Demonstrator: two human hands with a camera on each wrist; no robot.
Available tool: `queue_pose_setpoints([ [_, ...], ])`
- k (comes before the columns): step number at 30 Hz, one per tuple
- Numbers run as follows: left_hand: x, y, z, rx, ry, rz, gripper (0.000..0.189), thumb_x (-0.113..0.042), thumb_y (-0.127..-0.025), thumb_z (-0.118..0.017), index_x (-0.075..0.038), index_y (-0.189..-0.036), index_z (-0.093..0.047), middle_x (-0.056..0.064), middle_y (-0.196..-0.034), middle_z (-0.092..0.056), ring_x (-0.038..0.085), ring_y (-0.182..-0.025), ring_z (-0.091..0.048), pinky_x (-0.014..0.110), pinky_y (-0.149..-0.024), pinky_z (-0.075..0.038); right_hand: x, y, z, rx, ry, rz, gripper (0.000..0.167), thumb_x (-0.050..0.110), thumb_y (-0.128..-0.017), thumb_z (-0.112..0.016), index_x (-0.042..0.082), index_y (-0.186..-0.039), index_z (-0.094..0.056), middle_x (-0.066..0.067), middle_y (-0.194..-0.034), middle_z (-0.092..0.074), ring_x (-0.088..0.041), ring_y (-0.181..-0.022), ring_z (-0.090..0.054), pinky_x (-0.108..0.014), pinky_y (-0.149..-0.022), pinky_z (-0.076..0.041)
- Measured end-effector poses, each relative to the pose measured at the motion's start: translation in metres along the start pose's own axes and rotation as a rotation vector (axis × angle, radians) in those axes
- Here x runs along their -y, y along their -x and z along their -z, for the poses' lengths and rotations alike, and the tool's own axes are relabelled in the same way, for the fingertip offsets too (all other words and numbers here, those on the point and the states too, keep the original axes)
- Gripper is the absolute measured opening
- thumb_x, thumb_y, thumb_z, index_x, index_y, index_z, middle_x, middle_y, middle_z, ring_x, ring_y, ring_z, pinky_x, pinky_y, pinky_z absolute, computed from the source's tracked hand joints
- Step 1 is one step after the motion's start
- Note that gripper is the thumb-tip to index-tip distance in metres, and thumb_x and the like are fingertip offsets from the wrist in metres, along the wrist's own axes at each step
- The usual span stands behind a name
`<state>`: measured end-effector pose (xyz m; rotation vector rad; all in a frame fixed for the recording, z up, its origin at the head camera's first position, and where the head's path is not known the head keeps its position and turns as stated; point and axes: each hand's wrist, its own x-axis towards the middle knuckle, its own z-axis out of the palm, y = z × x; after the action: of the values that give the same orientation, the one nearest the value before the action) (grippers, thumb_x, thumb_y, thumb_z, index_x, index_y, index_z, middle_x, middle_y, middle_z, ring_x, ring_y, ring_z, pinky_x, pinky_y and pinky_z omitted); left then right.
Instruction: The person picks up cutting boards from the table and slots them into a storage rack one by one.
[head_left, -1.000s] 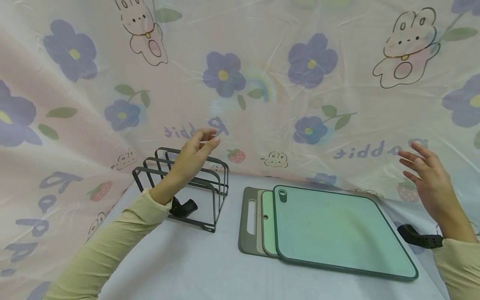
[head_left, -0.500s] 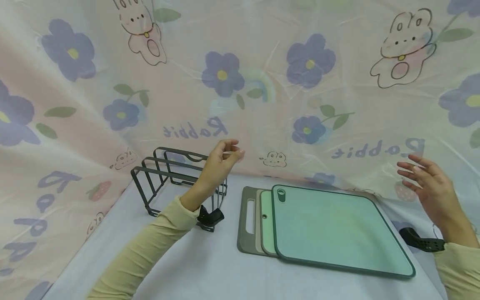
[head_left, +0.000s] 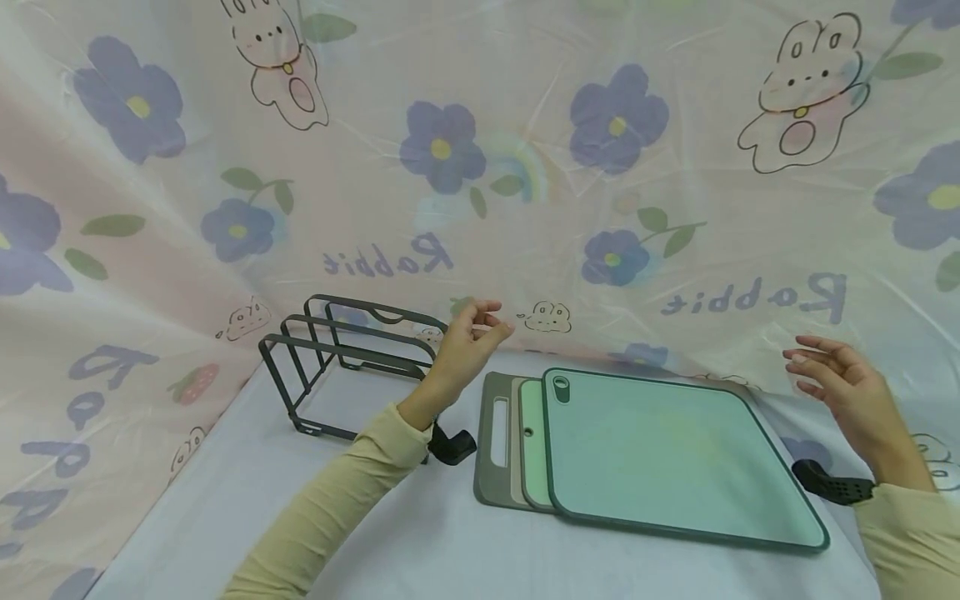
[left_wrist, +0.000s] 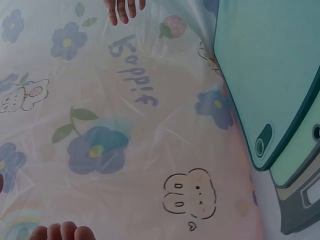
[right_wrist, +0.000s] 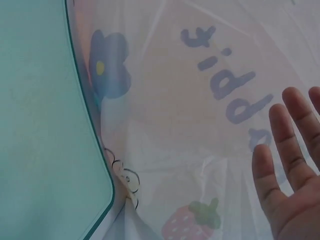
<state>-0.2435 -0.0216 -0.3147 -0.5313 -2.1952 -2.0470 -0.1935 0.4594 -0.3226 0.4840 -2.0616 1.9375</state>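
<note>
A stack of cutting boards lies flat on the white table. On top is the large teal cutting board (head_left: 675, 458) with a dark green rim; beneath it, shifted left, show a light green board (head_left: 534, 467), a beige one and a grey board (head_left: 489, 483) with a slot handle. My left hand (head_left: 463, 354), loosely bent, hovers in the air between the black wire rack (head_left: 300, 392) and the boards, hiding the rack's right end. Above the stack's right side my right hand (head_left: 855, 400) is raised with relaxed fingers (right_wrist: 282, 140). Neither hand holds anything.
The rack has several upright hoops and stands at the table's left. Behind everything hangs a printed curtain (head_left: 510, 233) with flowers and rabbits, which also runs along the left side. White tablecloth (head_left: 420, 533) shows in front of the boards.
My left hand has moved right and a little down, from over the rack towards the boards' left edge. The right hand has lowered slightly. Rack and boards have stayed in place.
</note>
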Motion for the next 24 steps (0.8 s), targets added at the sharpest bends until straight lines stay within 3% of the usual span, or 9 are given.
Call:
queue_pose_setpoints([
  [3,0.007,-0.001,-0.005,-0.004,-0.013,0.022,0.040,-0.019,-0.094,-0.063,-0.005,-0.130,-0.052,0.009,-0.107,-0.052,0.019,-0.087,-0.052,0.029,-0.072,-0.043,-0.004,0.003,0.003,-0.017,0.108,-0.046,0.035,-0.008,-0.098,-0.048,0.014,-0.124,-0.056,0.008,-0.109,-0.066,-0.002,-0.095,-0.061,-0.011,-0.076,-0.046],
  [8,0.022,-0.005,-0.012,-0.017,-0.033,0.065,0.037,-0.019,-0.094,-0.064,-0.005,-0.127,-0.054,0.008,-0.106,-0.055,0.020,-0.090,-0.056,0.029,-0.073,-0.044,-0.008,0.006,0.008,-0.090,0.427,-0.138,0.029,0.007,-0.099,-0.056,0.028,-0.119,-0.054,0.021,-0.101,-0.062,0.005,-0.090,-0.056,-0.008,-0.071,-0.044],
  [10,0.028,-0.005,-0.015,-0.018,-0.044,0.082,0.037,-0.021,-0.093,-0.065,-0.005,-0.125,-0.055,0.008,-0.105,-0.056,0.021,-0.091,-0.056,0.030,-0.073,-0.045,-0.010,0.009,0.010,-0.113,0.504,-0.168,0.028,0.012,-0.099,-0.057,0.032,-0.118,-0.052,0.024,-0.100,-0.059,0.006,-0.088,-0.055,-0.008,-0.069,-0.044],
  [17,0.045,-0.005,-0.024,0.006,-0.060,0.153,0.039,-0.027,-0.092,-0.066,-0.006,-0.123,-0.056,0.008,-0.109,-0.058,0.022,-0.094,-0.057,0.036,-0.080,-0.047,-0.020,0.018,0.017,-0.138,0.522,-0.214,0.025,0.015,-0.099,-0.059,0.029,-0.119,-0.052,0.026,-0.098,-0.058,0.008,-0.087,-0.054,-0.009,-0.066,-0.043],
  [24,0.059,-0.004,-0.029,0.029,-0.067,0.193,0.041,-0.028,-0.092,-0.067,-0.005,-0.124,-0.055,0.008,-0.113,-0.057,0.024,-0.101,-0.055,0.040,-0.087,-0.047,-0.030,0.021,0.020,-0.119,0.445,-0.239,0.026,0.011,-0.099,-0.058,0.031,-0.115,-0.056,0.024,-0.096,-0.062,0.004,-0.085,-0.055,-0.012,-0.066,-0.044],
])
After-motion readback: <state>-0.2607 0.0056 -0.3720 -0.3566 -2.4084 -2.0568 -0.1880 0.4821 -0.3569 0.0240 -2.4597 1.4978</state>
